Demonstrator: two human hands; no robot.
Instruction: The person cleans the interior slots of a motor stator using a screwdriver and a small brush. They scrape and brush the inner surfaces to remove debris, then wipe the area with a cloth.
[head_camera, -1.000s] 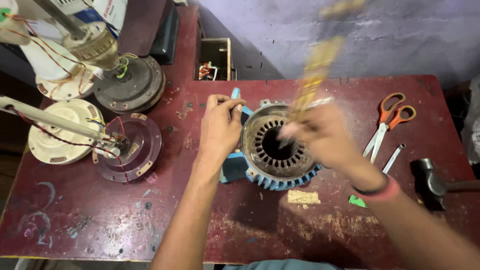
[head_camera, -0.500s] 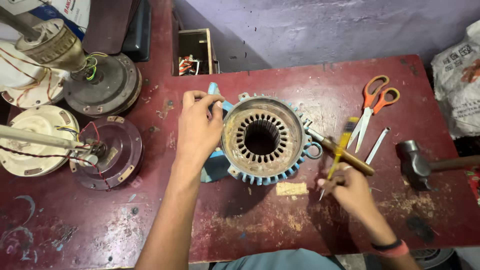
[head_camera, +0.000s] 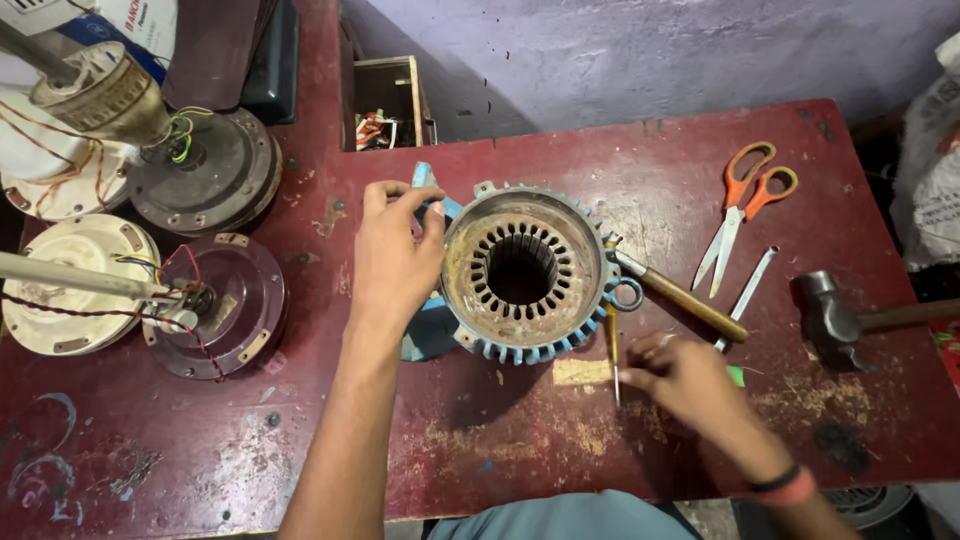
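Motor stator (head_camera: 522, 272), blue finned housing w/ rusty slotted core, sat face-up mid red table (head_camera: 600, 130), part-resting on a blue base. Left hand (head_camera: 396, 255) was grasping its left rim, fingers curled over the edge near the fins. Right hand (head_camera: 690, 385) lay just right of it, fingertips pinching a thin yellowish strip (head_camera: 612, 345) that lay alongside the housing; grip looked light. Judged: stator heavy, rigid cast metal, fins sharp-ish, rust gritty so not slippery; best held by outer rim w/ both hands, not by slots. Strip looked light, bendy. Wooden-handled tool (head_camera: 680, 298), scissors (head_camera: 742, 212), hammer (head_camera: 850, 318) lay to the right; fan motors (head_camera: 205, 185) to the left.
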